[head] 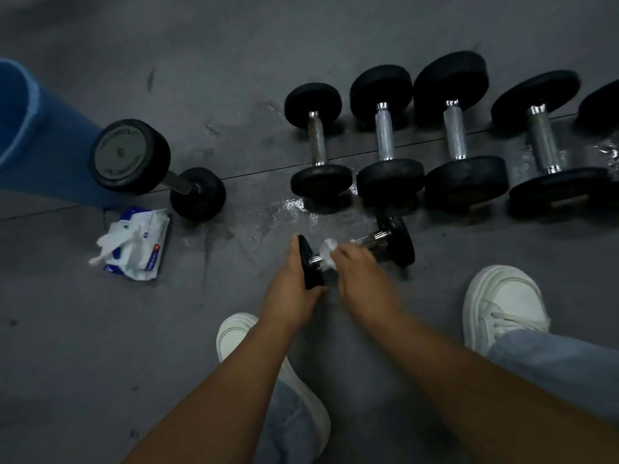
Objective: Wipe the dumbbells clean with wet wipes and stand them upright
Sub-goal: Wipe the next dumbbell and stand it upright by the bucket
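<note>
A small black dumbbell with a chrome handle lies on the grey floor in front of me. My left hand grips its near weight plate. My right hand holds a white wet wipe wrapped on the handle. Behind it several black dumbbells lie side by side in a row. Another dumbbell stands tilted at the left. An open pack of wet wipes lies on the floor to the left, with wipes sticking out.
A blue bucket stands at the far left, beside the tilted dumbbell. The floor is wet and shiny around the row. My two white shoes are planted on either side of my arms.
</note>
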{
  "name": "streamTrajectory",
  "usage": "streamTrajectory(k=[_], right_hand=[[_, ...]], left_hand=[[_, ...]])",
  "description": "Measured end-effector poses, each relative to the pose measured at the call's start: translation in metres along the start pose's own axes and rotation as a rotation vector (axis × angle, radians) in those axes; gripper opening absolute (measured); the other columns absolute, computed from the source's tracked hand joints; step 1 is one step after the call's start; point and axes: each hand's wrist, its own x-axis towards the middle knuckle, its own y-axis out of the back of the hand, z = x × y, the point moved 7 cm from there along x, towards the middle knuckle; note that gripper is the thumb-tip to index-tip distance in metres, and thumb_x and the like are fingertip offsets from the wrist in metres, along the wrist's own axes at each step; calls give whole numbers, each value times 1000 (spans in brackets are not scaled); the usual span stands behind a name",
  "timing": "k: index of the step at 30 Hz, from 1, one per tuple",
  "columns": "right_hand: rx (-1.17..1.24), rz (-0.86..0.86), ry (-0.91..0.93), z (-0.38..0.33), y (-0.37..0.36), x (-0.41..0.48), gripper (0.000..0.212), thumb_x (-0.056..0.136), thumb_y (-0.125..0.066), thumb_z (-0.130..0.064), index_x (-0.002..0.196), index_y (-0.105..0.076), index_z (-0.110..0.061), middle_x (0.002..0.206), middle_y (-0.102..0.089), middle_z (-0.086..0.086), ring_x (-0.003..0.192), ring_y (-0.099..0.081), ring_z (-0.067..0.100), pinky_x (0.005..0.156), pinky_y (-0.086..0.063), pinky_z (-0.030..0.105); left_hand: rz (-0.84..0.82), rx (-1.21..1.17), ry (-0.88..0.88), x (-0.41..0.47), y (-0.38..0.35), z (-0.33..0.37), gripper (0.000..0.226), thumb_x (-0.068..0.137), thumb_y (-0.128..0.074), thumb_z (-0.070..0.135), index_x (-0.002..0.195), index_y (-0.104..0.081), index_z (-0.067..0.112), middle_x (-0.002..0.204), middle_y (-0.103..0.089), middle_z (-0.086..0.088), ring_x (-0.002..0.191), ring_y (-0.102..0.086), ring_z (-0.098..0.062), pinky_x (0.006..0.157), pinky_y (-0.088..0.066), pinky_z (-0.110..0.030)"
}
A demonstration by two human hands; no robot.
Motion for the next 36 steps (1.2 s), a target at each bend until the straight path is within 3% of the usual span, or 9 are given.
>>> streamTrajectory(k=[6,9,13,18,21,25,30,33,36], right_hand=[[-84,-192,-59,6,-27,-25,66,85,-40,-4,149,-26,-9,162,-2,4,120,-45,33,94,-46,43],[14,-129,-36,7,-10,-10,61,89,-39,-2,149,-27,-10,159,-14,4,124,-40,32,100,-43,45],[-237,-6,-170,23,13,12,60,81,-43,-1,140,-40,3,149,-35,17,112,-50,36,78,-49,41],[-355,-84,154,-30,-6,18,43,81,-44,-10,121,-60,-6,120,-57,8,100,-57,30,68,-49,37],[-258,-34,-50,-6,9,32,47,83,-45,-5,129,-54,-7,123,-56,9,107,-55,32,79,-51,39],[-72,-109,85,-4,10,37,42,90,-45,-3,130,-54,-13,128,-54,7,117,-50,29,92,-45,36],[-58,-129,-58,3,15,39,53,92,-37,3,144,-39,-10,152,-34,8,135,-38,30,106,-36,36],[100,-74,8,-10,19,40,45,92,-41,-3,135,-51,-16,136,-52,7,126,-49,27,99,-41,34],[72,-90,-188,5,16,37,59,92,-37,2,149,-28,-10,156,-27,9,133,-42,29,105,-39,38]], left_hand=[[118,-3,-38,-6,9,7,93,86,-70,10,157,-12,25,148,-46,-9,128,-52,-27,104,-42,-35],[55,42,-52,-5,6,8,102,84,-70,4,158,-3,21,160,-24,-8,136,-43,-27,109,-41,-38],[11,90,-44,-3,2,11,106,84,-69,4,158,5,21,164,-9,-5,134,-45,-30,107,-42,-38],[13,124,-59,14,7,9,102,85,-67,6,158,3,17,164,-10,-10,131,-47,-33,101,-43,-37],[8,140,-52,16,8,8,103,84,-68,6,158,3,17,164,-12,-9,130,-48,-33,103,-44,-39],[9,126,-54,16,9,10,105,82,-69,3,158,1,18,162,-15,-9,133,-45,-34,106,-42,-41],[0,126,-49,15,9,10,105,83,-69,4,158,3,21,162,-17,-10,134,-43,-33,107,-40,-38],[2,136,-50,16,10,11,104,84,-69,5,158,3,20,163,-16,-9,135,-43,-32,106,-39,-37],[-5,141,-50,15,10,10,105,83,-69,5,158,2,19,164,-13,-9,138,-39,-31,107,-36,-34]])
